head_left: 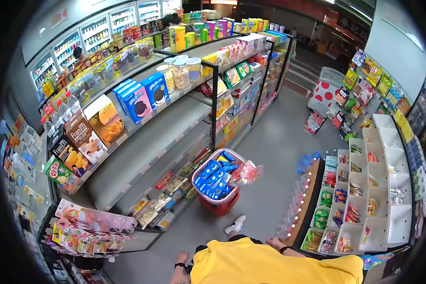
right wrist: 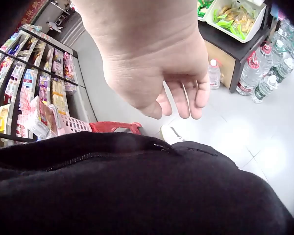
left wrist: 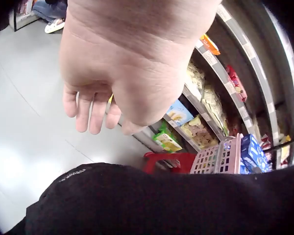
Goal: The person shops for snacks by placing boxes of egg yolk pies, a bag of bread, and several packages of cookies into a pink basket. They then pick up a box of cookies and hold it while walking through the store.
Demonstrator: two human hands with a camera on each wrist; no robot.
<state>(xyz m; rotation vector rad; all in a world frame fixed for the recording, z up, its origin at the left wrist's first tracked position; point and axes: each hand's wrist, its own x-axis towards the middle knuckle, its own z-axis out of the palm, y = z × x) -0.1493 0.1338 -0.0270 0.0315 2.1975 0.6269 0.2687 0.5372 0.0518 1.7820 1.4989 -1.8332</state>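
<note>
My left hand [head_left: 182, 258] hangs at the person's side with nothing in it; its fingers are loosely bent in the left wrist view. The right hand [head_left: 275, 244] is down on the other side, also holding nothing, beside the low candy stand. In the right wrist view its relaxed fingers [right wrist: 181, 100] point downward. Ahead of the feet, a pink basket [head_left: 216, 201] sits on a red base [head_left: 221, 209]. Several blue snack packs [head_left: 213, 182] fill it, with a clear and red plastic wrapped item [head_left: 247, 173] at its right side. Both hands are apart from the basket.
A long shelf unit [head_left: 156, 142] runs along the left, with blue cookie boxes [head_left: 136, 105] on top. White candy bins [head_left: 350, 236] stand at the right. Large water bottles [right wrist: 264, 88] are on the floor there. The aisle floor [head_left: 279, 125] leads toward a polka-dot covered object [head_left: 324, 94].
</note>
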